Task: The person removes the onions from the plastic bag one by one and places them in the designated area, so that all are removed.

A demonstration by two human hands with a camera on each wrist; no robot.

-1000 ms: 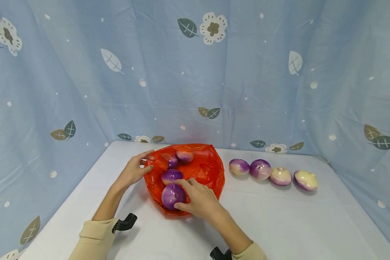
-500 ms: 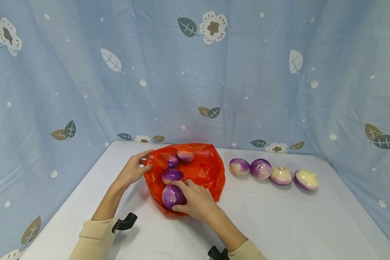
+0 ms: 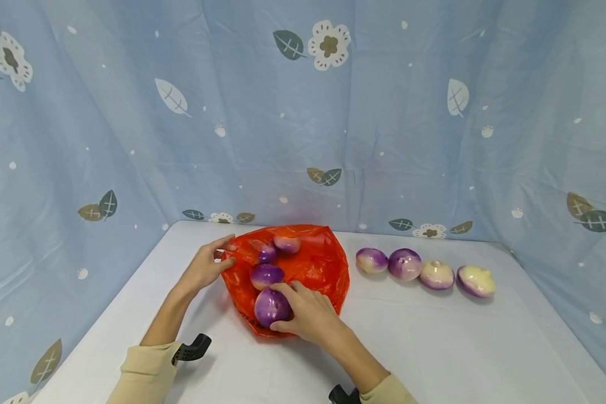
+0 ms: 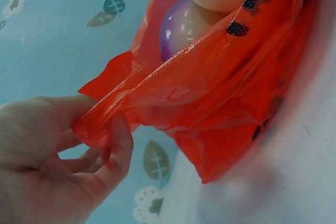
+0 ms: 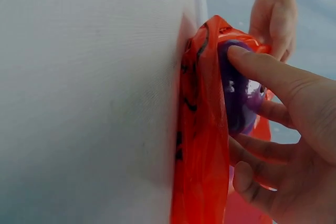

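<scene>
An open red plastic bag [image 3: 319, 269] lies on the white table with several purple-and-cream round vegetables inside. My left hand [image 3: 204, 269] pinches the bag's left edge; in the left wrist view that hand [image 4: 68, 156] has thumb and fingers on the red film [image 4: 189, 93]. Within the bag's near part, my right hand [image 3: 310, 314] grips a round purple vegetable [image 3: 271, 307], thumb on its near side and fingers at its far side. The right wrist view shows the thumb of that hand [image 5: 294, 129] on the purple vegetable [image 5: 236, 87]. Behind it lies another purple one [image 3: 266, 276].
To the right of the bag, a row of similar vegetables stands on the table [image 3: 434, 348]: two mostly purple ones [image 3: 371, 260], [image 3: 405, 264] and two paler ones [image 3: 436, 274], [image 3: 476, 281]. A blue patterned curtain [image 3: 262, 112] hangs behind and at the sides.
The gripped vegetable has shifted slightly to the right within the bag. My left hand and the bag's left edge beside it have moved slightly left.
</scene>
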